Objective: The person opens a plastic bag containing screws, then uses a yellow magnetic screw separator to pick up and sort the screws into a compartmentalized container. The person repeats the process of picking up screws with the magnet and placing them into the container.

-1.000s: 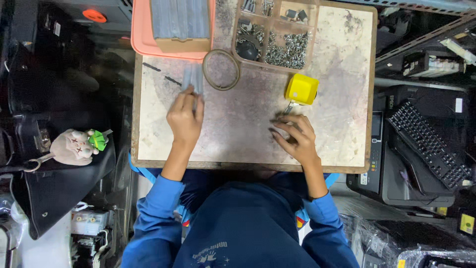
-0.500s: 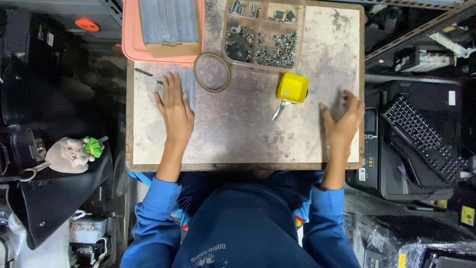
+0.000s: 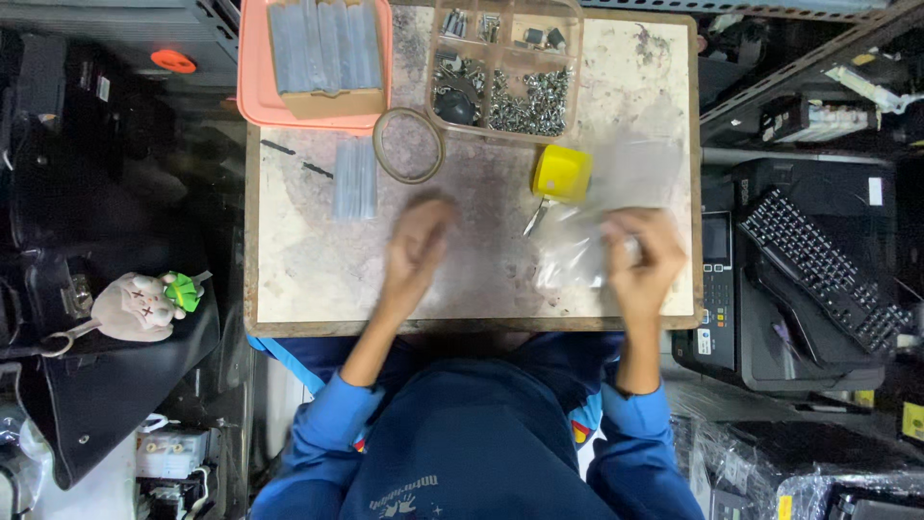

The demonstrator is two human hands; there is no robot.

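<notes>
Clear plastic bag (image 3: 587, 241) gripped in right hand (image 3: 640, 260) over counter (image 3: 289, 279), beside yellow cup (image 3: 562, 173). Left hand (image 3: 419, 241) blurred, grip unclear, nothing visibly held. Bag-handling step; steadying needs both hands.

worn, stained wooden table (image 3: 289, 279); glossy clear plastic bag (image 3: 587, 221); shiny metal screws (image 3: 527, 106).

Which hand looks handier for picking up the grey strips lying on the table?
Left, probably. The left hand hovers just right of the grey strips, while the right hand already grips a clear bag across the table.
</notes>
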